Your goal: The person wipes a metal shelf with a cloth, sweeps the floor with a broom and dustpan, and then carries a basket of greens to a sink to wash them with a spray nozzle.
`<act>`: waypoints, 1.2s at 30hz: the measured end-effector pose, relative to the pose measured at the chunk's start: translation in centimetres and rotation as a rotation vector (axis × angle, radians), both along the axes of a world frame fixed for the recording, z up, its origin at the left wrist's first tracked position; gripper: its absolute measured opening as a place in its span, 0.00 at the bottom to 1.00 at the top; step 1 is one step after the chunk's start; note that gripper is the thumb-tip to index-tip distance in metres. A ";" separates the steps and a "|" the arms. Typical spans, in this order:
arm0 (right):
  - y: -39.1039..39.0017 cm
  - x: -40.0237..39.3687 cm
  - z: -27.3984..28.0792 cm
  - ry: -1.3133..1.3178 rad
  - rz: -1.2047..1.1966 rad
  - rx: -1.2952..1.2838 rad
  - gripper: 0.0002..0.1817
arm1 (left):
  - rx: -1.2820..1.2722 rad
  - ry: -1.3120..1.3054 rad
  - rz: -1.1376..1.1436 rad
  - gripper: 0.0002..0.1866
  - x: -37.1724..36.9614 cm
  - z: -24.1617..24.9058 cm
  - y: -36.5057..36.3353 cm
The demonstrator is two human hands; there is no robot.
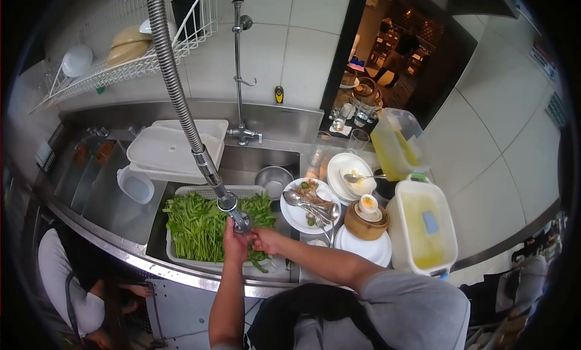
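A metal spray nozzle hangs on a coiled steel hose over the sink. My left hand is right under the nozzle, its fingers closed around the lower part. Close beside it, my right hand has curled fingers near the nozzle; what they hold, if anything, is hidden. Below both hands, leafy green vegetables with long stems fill a pale plastic basket in the sink basin. A few leaves hang over the basket's front edge.
On the right stand a plate with food scraps and cutlery, stacked white bowls, a bamboo steamer and a tub of yellowish liquid. White lids lie behind the basket. Another person is at lower left.
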State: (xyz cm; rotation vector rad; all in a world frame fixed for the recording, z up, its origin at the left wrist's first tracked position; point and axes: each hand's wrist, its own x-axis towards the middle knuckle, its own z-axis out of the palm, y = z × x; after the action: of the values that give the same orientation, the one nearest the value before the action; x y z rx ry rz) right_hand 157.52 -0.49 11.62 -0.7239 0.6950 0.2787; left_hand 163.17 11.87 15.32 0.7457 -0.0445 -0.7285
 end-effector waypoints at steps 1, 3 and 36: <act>0.1 0.1 0.0 0.001 0.002 0.001 0.07 | -0.040 0.025 -0.009 0.21 0.1 0.4 0.2; 0.4 0.5 0.0 -0.043 -0.009 -0.045 0.08 | -0.064 0.023 -0.022 0.21 0.1 0.8 0.4; -0.2 -3.6 28.0 -0.883 -0.404 -1.093 0.05 | 1.321 -1.701 -0.932 0.19 2.6 -13.5 0.5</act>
State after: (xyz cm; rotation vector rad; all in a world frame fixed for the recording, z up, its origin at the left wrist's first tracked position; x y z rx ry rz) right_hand 153.89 -0.70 39.62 -1.5623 0.0630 -0.8379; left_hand 165.78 12.41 1.87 2.5378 -1.6786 -0.7030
